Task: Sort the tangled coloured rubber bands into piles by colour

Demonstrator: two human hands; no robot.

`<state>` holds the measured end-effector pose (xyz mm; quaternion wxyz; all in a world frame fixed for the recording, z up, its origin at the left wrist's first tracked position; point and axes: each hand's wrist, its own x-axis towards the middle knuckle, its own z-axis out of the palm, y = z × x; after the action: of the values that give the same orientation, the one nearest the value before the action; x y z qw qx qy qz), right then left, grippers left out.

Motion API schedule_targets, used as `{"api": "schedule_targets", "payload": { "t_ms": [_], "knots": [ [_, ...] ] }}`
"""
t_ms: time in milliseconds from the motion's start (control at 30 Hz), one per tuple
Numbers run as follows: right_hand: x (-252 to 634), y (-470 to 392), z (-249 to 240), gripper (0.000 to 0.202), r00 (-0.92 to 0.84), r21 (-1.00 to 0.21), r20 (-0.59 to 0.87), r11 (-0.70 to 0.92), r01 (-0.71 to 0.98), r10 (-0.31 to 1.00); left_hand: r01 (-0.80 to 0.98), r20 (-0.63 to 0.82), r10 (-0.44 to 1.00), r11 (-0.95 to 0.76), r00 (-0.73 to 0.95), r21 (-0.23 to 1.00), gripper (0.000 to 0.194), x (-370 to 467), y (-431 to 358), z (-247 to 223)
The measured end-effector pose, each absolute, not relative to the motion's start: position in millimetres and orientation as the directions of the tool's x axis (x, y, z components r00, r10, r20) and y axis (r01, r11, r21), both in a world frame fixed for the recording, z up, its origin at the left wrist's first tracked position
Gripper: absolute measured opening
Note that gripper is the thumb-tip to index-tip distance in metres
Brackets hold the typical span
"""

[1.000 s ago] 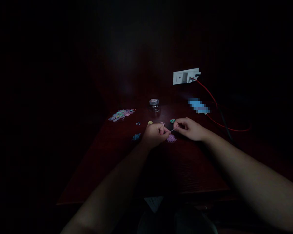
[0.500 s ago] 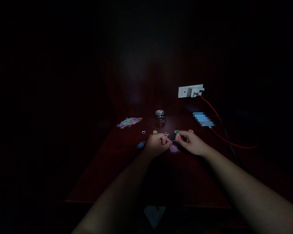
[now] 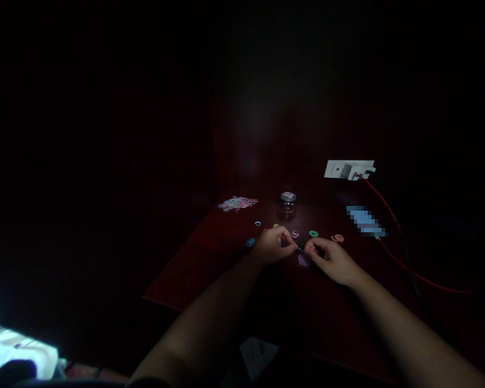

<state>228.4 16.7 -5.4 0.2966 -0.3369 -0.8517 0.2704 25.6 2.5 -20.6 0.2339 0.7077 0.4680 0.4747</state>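
A small light-coloured band [image 3: 300, 249] is stretched between my two hands over the dark red table. My left hand [image 3: 275, 245] pinches its left end, and my right hand [image 3: 331, 260] pinches the other. Just below the fingertips lies a purple band pile [image 3: 303, 261]. A blue band pile [image 3: 250, 242] sits left of my left hand. Beyond the hands is a row of small rings: light blue [image 3: 257, 223], yellow [image 3: 276, 226] partly hidden, pink [image 3: 295, 234], green [image 3: 313, 234] and orange [image 3: 338, 238].
A mixed band pile [image 3: 237, 203] lies at the back left, beside a lidded clear jar [image 3: 288, 203]. At right are a blurred-out phone [image 3: 366, 221], a red cable [image 3: 432, 282] and a wall socket [image 3: 337, 169]. Below the table edge shows a pale paper [image 3: 258, 357].
The view has turned and tilted, so the table sits further right and a bright patch shows at lower left. Both hands stay pinched, and the band between them is more visible.
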Motion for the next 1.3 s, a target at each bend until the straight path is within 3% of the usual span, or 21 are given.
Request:
{"api": "schedule_targets", "payload": {
  "t_ms": [133,367,633,867,1300],
  "knots": [
    [229,19,-7,0.015,-0.607,-0.654,0.323,0.635,0.412,0.726,0.374,0.453,0.876,-0.481,0.166,0.793,0.02,24,6,-21],
    [225,20,-6,0.017,-0.543,-0.653,0.381,0.634,0.414,0.748,0.451,0.468,0.861,-0.504,0.199,0.737,0.018,23,5,-14],
    [223,23,-8,0.018,-0.475,-0.705,0.427,0.612,0.357,0.769,0.474,0.519,0.795,-0.604,0.313,0.64,0.034,21,5,-11],
    [222,23,-10,0.016,-0.489,-0.712,0.433,0.62,0.329,0.757,0.506,0.446,0.837,-0.548,0.319,0.667,0.021,21,7,-14],
    [222,25,-11,0.015,-0.458,-0.679,0.448,0.625,0.385,0.768,0.47,0.444,0.83,-0.557,0.338,0.685,0.023,22,3,-7]
  ]
}}
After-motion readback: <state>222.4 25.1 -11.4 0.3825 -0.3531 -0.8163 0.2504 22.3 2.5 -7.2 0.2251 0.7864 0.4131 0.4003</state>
